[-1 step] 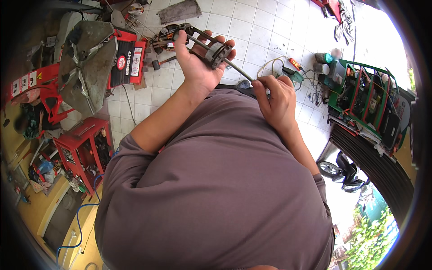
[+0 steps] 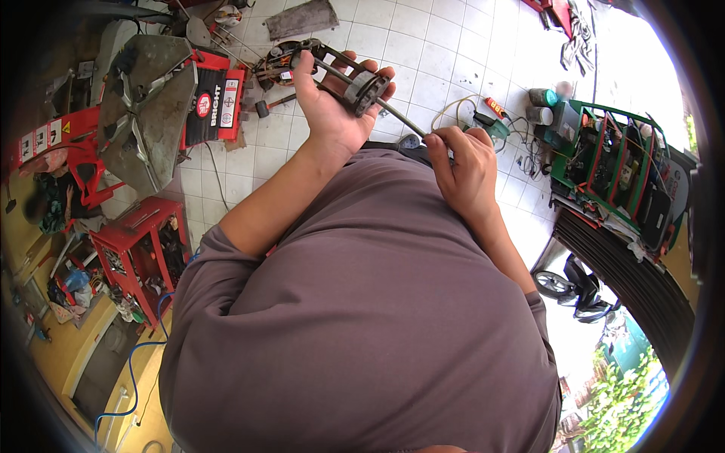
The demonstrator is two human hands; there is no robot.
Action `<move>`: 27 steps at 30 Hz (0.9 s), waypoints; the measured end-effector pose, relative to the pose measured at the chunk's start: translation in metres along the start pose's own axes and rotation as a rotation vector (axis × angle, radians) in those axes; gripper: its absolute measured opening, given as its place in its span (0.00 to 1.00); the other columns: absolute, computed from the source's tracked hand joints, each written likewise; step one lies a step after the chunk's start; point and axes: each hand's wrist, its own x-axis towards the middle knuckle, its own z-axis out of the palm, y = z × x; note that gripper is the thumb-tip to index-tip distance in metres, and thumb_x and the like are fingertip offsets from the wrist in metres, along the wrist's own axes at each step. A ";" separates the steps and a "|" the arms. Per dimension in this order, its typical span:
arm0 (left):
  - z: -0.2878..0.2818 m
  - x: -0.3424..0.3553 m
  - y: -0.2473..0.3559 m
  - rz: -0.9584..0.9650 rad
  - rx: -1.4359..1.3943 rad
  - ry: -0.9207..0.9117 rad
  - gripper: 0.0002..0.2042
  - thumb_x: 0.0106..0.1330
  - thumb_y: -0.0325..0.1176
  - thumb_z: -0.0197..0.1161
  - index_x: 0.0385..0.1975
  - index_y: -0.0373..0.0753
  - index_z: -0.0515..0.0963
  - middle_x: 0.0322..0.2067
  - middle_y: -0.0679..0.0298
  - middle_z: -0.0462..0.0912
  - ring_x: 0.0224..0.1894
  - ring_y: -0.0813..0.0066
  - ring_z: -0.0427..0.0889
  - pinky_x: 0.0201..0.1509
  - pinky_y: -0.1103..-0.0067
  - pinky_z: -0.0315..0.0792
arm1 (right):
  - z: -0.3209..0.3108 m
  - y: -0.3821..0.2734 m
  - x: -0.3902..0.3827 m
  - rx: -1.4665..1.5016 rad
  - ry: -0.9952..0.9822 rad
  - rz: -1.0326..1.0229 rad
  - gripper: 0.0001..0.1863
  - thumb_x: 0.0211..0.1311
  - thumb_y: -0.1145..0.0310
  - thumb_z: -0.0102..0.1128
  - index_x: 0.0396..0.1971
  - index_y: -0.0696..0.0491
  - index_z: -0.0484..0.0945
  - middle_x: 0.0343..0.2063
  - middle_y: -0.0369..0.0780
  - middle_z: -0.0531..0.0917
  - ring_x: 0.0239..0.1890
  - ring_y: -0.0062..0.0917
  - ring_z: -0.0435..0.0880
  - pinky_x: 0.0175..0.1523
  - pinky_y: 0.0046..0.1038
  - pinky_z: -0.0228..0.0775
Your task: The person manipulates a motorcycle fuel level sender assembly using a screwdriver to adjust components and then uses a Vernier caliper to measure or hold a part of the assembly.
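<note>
Both of my hands are raised in front of my belly around a dark metal assembly. My left hand [image 2: 340, 113], palm up, cradles the assembly's round grey collar [image 2: 362, 89] in its curled fingers, with the thumb up against the far end. Dark flat bars run from the collar to that end. A long thin metal rod [image 2: 400, 116] passes by or through the collar and slants down to the right. Its near end is pinched between the thumb and fingers of my right hand [image 2: 467, 164]; the tip is hidden there.
On the tiled floor beyond lie a hammer [image 2: 273, 105], a grey slab [image 2: 302, 19] and a green power tool [image 2: 492, 127] with cords. A red machine with a metal turntable [image 2: 143, 113] and a red cart [image 2: 140, 226] stand left. A green rack [image 2: 615, 162] stands right.
</note>
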 end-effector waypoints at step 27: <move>-0.015 -0.015 0.022 0.107 -0.062 -0.011 0.21 0.59 0.56 0.56 0.29 0.41 0.76 0.26 0.60 0.78 0.37 0.60 0.78 0.51 0.62 0.71 | 0.013 -0.016 0.015 0.140 -0.064 -0.102 0.12 0.56 0.63 0.65 0.33 0.53 0.74 0.16 0.34 0.79 0.18 0.25 0.78 0.34 0.26 0.65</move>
